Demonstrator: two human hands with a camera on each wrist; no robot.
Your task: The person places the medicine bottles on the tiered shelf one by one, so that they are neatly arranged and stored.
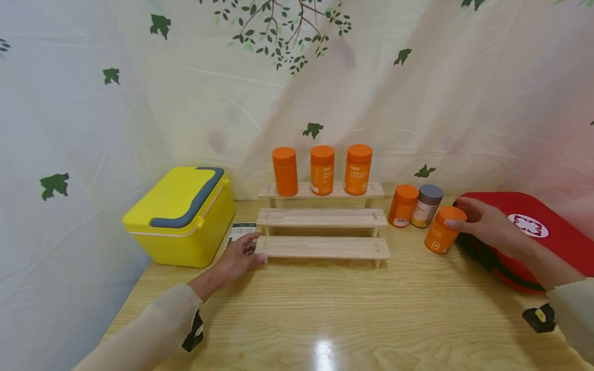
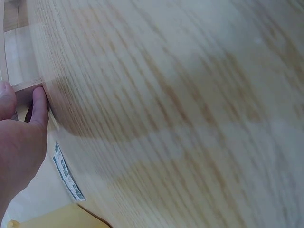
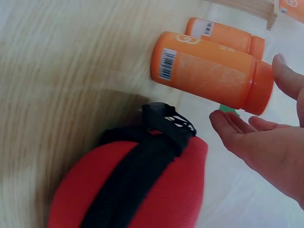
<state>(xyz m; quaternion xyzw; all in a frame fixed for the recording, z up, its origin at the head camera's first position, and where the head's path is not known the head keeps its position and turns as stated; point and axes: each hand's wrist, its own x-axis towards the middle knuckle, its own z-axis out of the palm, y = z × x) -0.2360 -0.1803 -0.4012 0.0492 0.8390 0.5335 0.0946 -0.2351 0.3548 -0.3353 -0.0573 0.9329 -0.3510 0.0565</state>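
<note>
A three-step wooden rack stands on the table, with several orange bottles along its top step. My left hand grips the left end of the lowest step, thumb in front; the left wrist view shows the thumb and a finger at the rack's end. On the right, my right hand is spread around the cap of an orange bottle. In the right wrist view, the thumb is beside the cap and the fingers are extended, with a gap between them and the bottle.
Left of the rack stands a yellow box with a blue-grey handle, a printed card beside it. Another orange bottle and a grey-capped bottle stand right of the rack. A red first-aid bag lies at the far right.
</note>
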